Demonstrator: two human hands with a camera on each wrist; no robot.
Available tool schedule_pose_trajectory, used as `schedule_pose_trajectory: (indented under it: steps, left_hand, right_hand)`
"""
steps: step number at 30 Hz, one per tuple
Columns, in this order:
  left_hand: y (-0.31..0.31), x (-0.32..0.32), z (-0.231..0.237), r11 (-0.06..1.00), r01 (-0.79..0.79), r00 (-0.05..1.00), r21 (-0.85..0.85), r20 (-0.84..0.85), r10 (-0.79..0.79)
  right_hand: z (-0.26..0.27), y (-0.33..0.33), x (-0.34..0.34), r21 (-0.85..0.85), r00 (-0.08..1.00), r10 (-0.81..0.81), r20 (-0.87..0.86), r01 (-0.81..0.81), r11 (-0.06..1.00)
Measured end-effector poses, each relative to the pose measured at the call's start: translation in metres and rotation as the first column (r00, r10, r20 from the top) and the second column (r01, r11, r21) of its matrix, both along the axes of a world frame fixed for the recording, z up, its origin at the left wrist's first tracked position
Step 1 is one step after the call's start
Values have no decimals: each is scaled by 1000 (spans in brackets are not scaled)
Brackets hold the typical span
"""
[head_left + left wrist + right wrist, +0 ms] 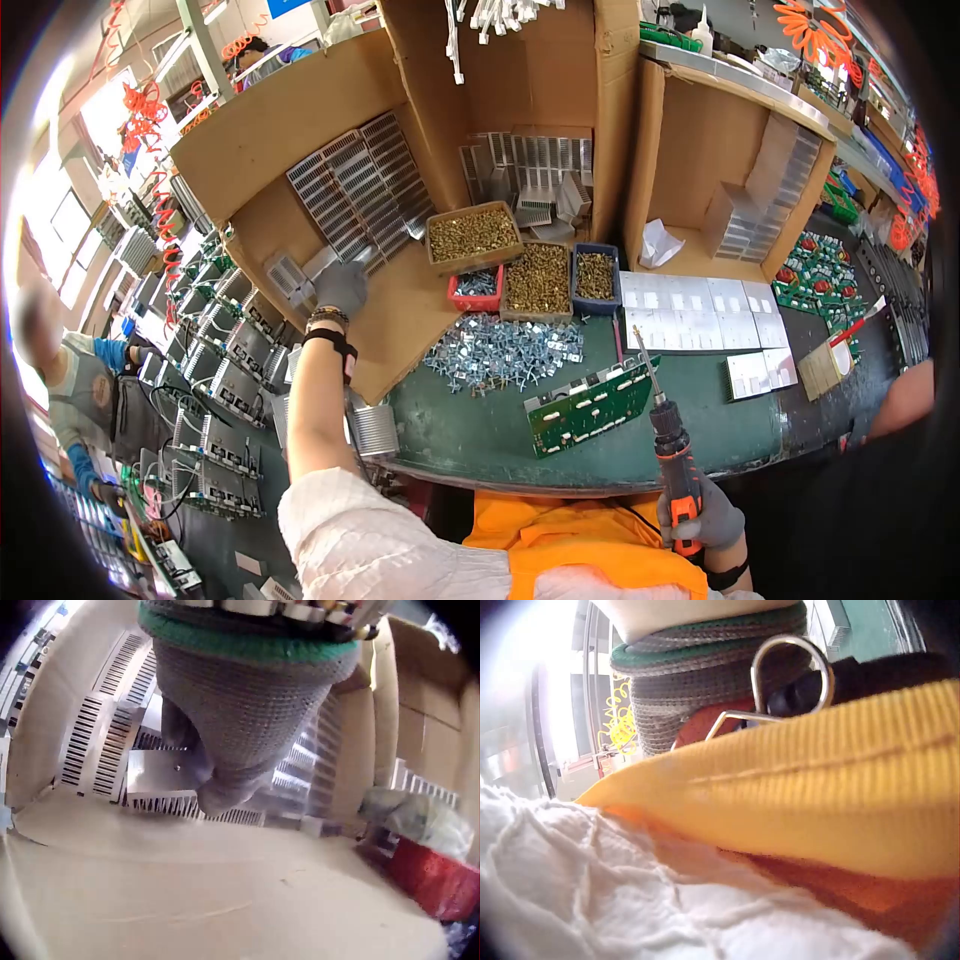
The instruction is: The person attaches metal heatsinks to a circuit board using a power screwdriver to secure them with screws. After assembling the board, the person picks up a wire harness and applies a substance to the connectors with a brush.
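My left hand [341,288], in a grey knitted glove, reaches into a cardboard box at the left. In the left wrist view its thumb and fingers grip a finned aluminium heat sink [159,774]; the palm hides part of that piece. More heat sinks [360,180] stand in rows against the box's back. My right hand [715,515], gloved too, holds an orange and black electric screwdriver [680,478] near my waist, its long bit pointing up. Past the bit lies a green circuit board [590,408], tilted on the bench. The apron covers most of the right wrist view.
On the green bench [470,435] lies a heap of small metal clips [500,352]. Behind it are bins of brass-coloured screws [540,280] and a red bin [476,288]. Flat silver plates [700,310] lie to the right. Cardboard boxes line the back; another person [85,390] is at far left.
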State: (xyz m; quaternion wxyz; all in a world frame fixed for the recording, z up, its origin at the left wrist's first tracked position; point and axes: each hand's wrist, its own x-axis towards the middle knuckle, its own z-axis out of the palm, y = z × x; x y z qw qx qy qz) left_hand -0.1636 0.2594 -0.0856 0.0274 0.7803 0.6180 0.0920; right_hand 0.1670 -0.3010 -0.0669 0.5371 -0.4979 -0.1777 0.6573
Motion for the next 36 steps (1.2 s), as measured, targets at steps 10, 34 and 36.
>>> schedule_pose_trajectory:
  steps: [10,34,36]
  left_hand:
    - [-123,85,65,728,627,570,279,473,-672]
    - [-178,164,15,182,830,456,-527,453,-766]
    - [-185,163,19,221,774,548,-593,454,-703]
  right_hand:
    - [1,-13,0,14,981,142,129,-145,989]
    - [-15,-28,-36,-109,915,352,197,-336,935]
    - [-11,-30,-34,-96,915,362,179,-350,932]
